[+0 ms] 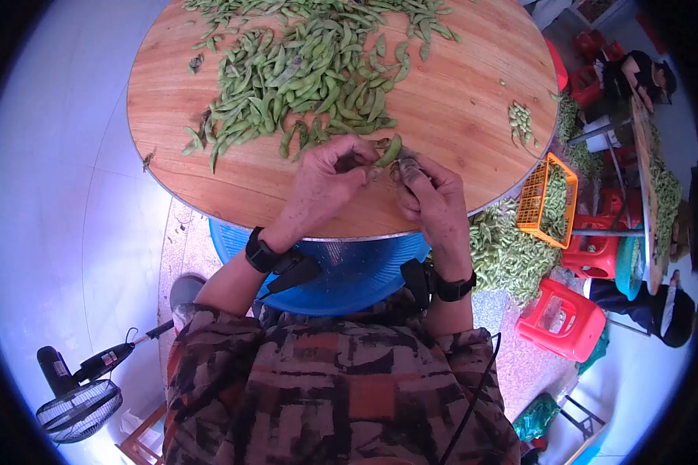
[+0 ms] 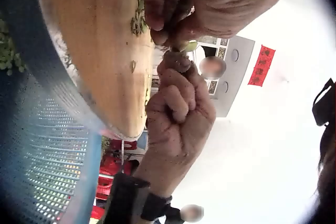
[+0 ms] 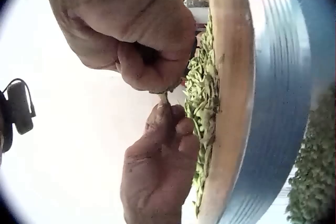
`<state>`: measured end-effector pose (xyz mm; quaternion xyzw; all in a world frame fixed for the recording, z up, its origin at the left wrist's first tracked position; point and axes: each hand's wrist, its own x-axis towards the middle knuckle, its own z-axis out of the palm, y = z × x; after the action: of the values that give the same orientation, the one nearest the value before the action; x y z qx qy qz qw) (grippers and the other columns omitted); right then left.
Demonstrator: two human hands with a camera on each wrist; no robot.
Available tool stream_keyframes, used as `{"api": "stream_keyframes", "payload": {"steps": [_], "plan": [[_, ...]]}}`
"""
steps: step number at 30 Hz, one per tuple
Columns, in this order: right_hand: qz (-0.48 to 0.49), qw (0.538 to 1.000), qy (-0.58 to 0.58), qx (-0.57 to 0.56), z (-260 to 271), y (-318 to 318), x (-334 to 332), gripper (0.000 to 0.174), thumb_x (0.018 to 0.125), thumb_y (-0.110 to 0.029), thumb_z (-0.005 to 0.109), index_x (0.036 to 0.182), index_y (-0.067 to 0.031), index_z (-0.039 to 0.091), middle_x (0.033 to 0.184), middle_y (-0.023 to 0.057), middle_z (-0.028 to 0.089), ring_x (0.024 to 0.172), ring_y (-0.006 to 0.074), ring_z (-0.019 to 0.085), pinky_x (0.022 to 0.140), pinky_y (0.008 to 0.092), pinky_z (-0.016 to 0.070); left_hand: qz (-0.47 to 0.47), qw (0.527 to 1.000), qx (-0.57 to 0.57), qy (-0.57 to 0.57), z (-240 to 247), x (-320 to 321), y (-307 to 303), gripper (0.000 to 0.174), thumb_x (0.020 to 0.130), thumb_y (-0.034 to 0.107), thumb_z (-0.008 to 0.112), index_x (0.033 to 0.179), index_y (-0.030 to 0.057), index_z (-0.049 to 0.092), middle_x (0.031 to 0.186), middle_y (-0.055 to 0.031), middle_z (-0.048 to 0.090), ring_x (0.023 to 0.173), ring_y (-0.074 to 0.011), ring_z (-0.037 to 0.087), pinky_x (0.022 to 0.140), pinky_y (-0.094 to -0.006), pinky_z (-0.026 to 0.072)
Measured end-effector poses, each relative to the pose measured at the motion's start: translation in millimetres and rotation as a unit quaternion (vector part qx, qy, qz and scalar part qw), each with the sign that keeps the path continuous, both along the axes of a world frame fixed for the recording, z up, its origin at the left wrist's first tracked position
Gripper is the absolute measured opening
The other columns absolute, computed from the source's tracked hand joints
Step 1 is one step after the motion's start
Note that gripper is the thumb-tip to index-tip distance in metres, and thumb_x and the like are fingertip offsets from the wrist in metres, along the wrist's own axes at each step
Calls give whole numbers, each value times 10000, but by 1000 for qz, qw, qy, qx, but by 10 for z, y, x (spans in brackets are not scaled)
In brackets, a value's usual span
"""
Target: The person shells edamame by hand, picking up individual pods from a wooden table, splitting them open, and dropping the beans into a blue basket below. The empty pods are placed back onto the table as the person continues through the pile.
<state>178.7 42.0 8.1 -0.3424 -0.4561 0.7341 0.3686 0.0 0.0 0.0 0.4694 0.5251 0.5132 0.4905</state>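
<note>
A green bean pod (image 1: 390,151) is held between the two hands, just above the near part of the round wooden table (image 1: 473,108). The left hand (image 1: 329,182) pinches one end of it with thumb and fingers. At the other end, the right hand (image 1: 434,194) grips it with curled fingers. In the left wrist view a bit of green pod (image 2: 191,46) shows between the fingertips of both hands. The right wrist view shows a small pale part of the pod (image 3: 164,98) there. A large heap of pods (image 1: 302,77) lies on the table beyond the hands.
Shelled beans (image 1: 520,122) lie at the table's right side. A blue basket (image 1: 341,271) is under the near edge. To the right are an orange crate (image 1: 548,200), pods on the floor (image 1: 504,248), a red stool (image 1: 562,319) and other people; a fan (image 1: 79,411) stands lower left.
</note>
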Motion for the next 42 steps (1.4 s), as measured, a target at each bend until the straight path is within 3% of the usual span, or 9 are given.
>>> {"api": "stream_keyframes", "payload": {"steps": [12,15,17,20,24,26,32,36,42], "plan": [[2,1000,-23,7,-77,-31,12,189,955,-91,528,1044,17,655,623,-56,455,493,19,344,429,195,249,-6,992,64,107,-58,-17,-110,170,792,-95,575,926,-2,623,831,-11,635,788,-54,579,690,-228,487],[39,998,48,-21,-76,-19,86,187,955,-71,523,1065,17,648,645,-48,470,492,17,340,421,189,241,-77,995,-59,-15,-45,-65,-131,139,835,-42,619,956,23,644,850,-23,646,785,-77,598,669,-234,484],[120,966,170,-152,-99,7,139,196,954,-49,517,1095,19,634,664,-41,483,492,16,334,415,187,234,-152,895,-103,-406,-183,-34,-185,136,864,34,660,998,47,636,891,-34,635,734,-121,589,612,-216,445],[89,969,152,-171,-57,-47,132,207,955,-40,506,1115,23,622,689,-38,495,485,14,312,415,183,222,-194,863,-94,-457,-242,-30,-195,140,875,33,649,1012,46,621,891,-43,635,751,-140,608,622,-234,465],[42,996,59,-59,-41,-131,109,173,942,-56,530,1062,19,630,695,-8,508,515,50,393,446,218,307,-122,946,-94,-287,-45,47,-144,142,876,66,667,1007,40,619,889,-46,634,775,-128,615,636,-248,481],[-28,961,-192,198,-9,-214,56,125,897,-38,554,982,25,621,716,63,530,583,138,509,539,274,411,-41,999,32,-11,-32,123,-121,166,880,106,677,1017,29,621,893,-44,636,777,-103,602,664,-248,493],[-65,889,-254,377,47,-280,-17,117,820,35,552,923,40,607,775,152,547,654,258,570,620,326,451,-43,968,-53,241,312,139,-160,147,899,87,640,1022,10,657,857,-24,642,736,-58,557,672,-217,478],[-66,904,-253,339,83,-251,12,122,822,34,560,934,36,609,769,147,548,648,255,565,611,333,448,-47,984,55,165,46,70,-155,172,927,71,593,1072,20,669,833,-24,647,701,-50,548,647,-209,467],[-95,901,-252,340,9,-244,-36,119,839,20,554,942,33,612,751,147,541,638,243,559,597,323,441,-32,990,-55,-123,41,153,-162,203,946,101,560,1085,-13,654,881,-17,672,765,-66,588,660,-226,474]]}}
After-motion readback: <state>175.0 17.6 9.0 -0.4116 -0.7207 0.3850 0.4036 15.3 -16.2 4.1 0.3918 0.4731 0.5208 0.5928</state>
